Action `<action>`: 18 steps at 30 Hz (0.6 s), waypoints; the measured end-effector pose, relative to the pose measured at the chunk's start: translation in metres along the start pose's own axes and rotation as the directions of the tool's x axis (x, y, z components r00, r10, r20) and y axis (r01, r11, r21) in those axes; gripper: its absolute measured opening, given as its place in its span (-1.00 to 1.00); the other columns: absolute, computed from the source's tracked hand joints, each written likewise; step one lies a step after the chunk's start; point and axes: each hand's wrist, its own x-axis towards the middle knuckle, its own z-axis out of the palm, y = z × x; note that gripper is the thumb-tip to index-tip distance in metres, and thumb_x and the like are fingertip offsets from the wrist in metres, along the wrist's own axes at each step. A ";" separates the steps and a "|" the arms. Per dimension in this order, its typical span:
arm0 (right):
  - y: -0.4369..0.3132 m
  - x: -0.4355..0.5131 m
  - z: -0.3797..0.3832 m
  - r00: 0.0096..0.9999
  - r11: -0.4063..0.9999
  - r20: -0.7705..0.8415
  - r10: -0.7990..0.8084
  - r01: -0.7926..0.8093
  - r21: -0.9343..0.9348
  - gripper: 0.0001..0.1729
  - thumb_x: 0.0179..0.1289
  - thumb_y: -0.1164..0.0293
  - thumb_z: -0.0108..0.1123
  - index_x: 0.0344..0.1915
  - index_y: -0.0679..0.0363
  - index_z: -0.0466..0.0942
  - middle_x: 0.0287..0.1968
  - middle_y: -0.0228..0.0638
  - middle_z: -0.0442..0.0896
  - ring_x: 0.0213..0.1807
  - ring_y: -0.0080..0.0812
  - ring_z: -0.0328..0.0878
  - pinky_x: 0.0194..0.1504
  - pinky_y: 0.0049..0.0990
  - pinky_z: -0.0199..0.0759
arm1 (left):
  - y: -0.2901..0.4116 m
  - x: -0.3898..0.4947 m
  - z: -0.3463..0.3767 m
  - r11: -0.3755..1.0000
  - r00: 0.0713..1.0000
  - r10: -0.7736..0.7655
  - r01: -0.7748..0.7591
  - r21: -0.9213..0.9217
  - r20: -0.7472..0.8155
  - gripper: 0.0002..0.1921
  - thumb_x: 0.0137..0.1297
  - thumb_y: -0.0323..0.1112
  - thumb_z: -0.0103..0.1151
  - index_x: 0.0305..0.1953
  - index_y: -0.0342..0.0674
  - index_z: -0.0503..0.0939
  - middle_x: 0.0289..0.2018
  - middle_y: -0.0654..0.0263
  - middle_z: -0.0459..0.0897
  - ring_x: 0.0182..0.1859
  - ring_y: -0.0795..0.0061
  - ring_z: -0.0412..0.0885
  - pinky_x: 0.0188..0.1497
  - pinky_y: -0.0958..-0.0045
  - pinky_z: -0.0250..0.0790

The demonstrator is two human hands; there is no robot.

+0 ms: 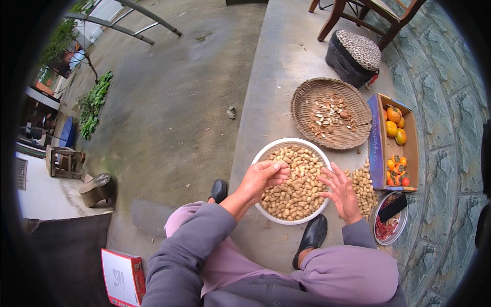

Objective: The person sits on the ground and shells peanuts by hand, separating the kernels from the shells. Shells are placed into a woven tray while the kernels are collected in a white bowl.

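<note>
A white plastic basket [287, 221] full of unshelled peanuts [294, 195] stands on the concrete between my feet. Over its left part is my left hand [264, 174], thumb and fingertips pinched together; whether a peanut sits between them is hidden. My right hand [341, 190] is at the basket's right rim, fingers spread and nothing held. More peanuts [362, 184] lie in a pile on the ground to its right. Beyond the basket, a round woven tray [301, 111] carries broken shells and several pale pieces [326, 117].
At right, a cardboard box [412, 149] holds persimmons [392, 128] and smaller orange-red fruit [398, 172]. A dark phone-like slab [393, 208] rests across a clear round container [403, 230]. A leopard-print-topped stool [355, 55] and wooden chair [337, 15] stand farther off, beside the stone wall [441, 130].
</note>
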 end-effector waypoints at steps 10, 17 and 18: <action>-0.001 0.003 0.000 0.995 0.987 -0.095 -0.004 -0.011 -0.158 -0.70 0.49 0.36 -0.01 0.03 0.31 0.55 -0.34 -0.32 0.64 -0.52 -0.59 0.55 -0.40 -0.67 0.39 | -0.058 0.038 -0.198 0.894 0.644 0.074 0.295 0.336 -0.762 -0.73 0.32 -0.19 0.14 -0.29 -0.32 0.66 -0.26 0.14 0.70 -0.16 0.40 0.63 -0.13 0.30 0.43; 0.020 0.059 0.010 0.926 0.425 0.096 -0.364 0.257 -0.868 -0.84 0.29 0.48 0.14 -0.14 0.19 0.58 -0.19 -0.31 0.60 -0.31 -0.26 0.60 -0.25 -0.37 0.49 | -0.021 0.019 -0.104 0.781 0.761 0.527 -0.256 0.570 -0.379 -0.77 0.43 -0.14 0.08 -0.29 -0.15 0.56 -0.09 0.29 0.67 0.06 0.46 0.49 0.17 0.36 0.25; 0.019 0.066 0.004 0.898 0.302 0.132 -0.419 0.275 -0.913 -0.85 0.27 0.46 0.16 -0.15 0.14 0.58 -0.16 -0.30 0.59 -0.26 -0.15 0.60 -0.20 -0.29 0.52 | -0.009 0.014 -0.071 0.852 0.818 0.453 -0.280 0.441 -0.355 -0.76 0.44 -0.14 0.06 -0.34 -0.13 0.52 -0.11 0.30 0.67 0.05 0.46 0.50 0.17 0.33 0.26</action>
